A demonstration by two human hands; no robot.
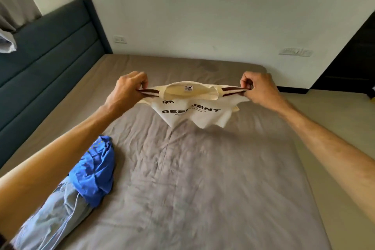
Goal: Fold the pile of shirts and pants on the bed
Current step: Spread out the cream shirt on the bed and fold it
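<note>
A cream T-shirt (192, 107) with black lettering and dark red shoulder stripes hangs in the air above the bed (203, 178). My left hand (127, 89) pinches its left shoulder, and my right hand (257, 89) pinches its right shoulder, stretching the neckline between them. The shirt's body droops below and its lower part looks bunched. At the bed's near left lies a crumpled blue shirt (95, 170) on top of light blue jeans (54, 217), partly hidden by my left forearm.
The bed has a wrinkled grey-brown sheet. A dark padded headboard (46, 63) runs along the left side. A white wall (203, 16) stands behind the bed. Floor (334, 119) and a dark doorway (355, 57) lie to the right.
</note>
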